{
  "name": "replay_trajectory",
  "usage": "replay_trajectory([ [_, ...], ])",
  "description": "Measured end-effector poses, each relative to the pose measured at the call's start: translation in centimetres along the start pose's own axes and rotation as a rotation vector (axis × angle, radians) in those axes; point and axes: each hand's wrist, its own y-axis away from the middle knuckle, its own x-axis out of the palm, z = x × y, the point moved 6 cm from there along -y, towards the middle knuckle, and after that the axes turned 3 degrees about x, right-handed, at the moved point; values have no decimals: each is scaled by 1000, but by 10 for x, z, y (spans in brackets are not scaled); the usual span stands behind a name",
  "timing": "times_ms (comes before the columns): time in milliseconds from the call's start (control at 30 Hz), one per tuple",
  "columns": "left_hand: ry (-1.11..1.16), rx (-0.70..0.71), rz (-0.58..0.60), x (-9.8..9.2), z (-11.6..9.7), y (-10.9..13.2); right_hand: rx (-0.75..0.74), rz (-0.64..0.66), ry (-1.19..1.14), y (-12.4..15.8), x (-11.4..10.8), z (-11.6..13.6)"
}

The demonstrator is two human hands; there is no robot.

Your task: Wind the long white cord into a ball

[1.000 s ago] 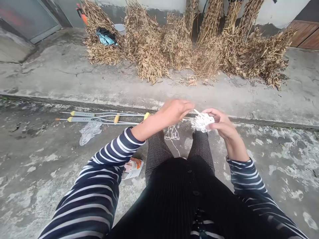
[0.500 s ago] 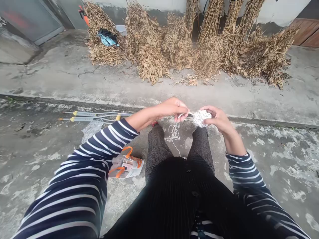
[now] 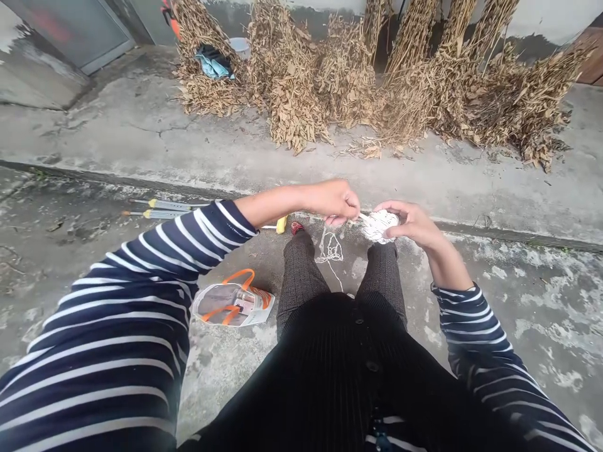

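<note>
In the head view, my right hand (image 3: 411,223) is curled around a loose white ball of cord (image 3: 378,226). My left hand (image 3: 338,199) is closed in a pinch on a strand of that cord, just left of the ball. A short length runs between the pinch and the ball. Below my left hand a tangled clump of cord (image 3: 330,248) hangs between my legs, with a single strand trailing down toward my lap. The left fingertips are partly hidden by the back of the hand.
A clear bag with orange handles (image 3: 257,309) stands on the ground left of my legs. Crutches (image 3: 164,210) lie behind my left arm. Bundles of dried stalks (image 3: 296,88) line the wall beyond a low concrete step (image 3: 188,160). Dark and blue cloth (image 3: 213,63) rests on one bundle.
My left hand has turned palm-down and moved slightly right, closer to the ball of cord. My right hand still holds the ball. The view has shifted a little.
</note>
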Motion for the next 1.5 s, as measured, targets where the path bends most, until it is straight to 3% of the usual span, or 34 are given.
replay_trajectory([
  [267,-156,87,-160,-10,-11,-12,-85,89,-75,5,13,18],
  [500,-121,127,-159,-8,-5,-26,-164,83,-114,7,12,17],
  [667,17,106,-134,-9,2,-37,-135,79,-128,11,11,12],
  [800,54,171,-107,-5,10,-45,-113,65,-159,17,9,12],
  [1133,383,292,-111,2,27,-68,-140,-104,-198,28,-16,43],
  [1367,565,266,-22,28,27,-63,-206,-194,-290,27,-35,53],
  [1500,642,290,-5,40,52,-69,-334,-239,-386,28,-48,81],
])
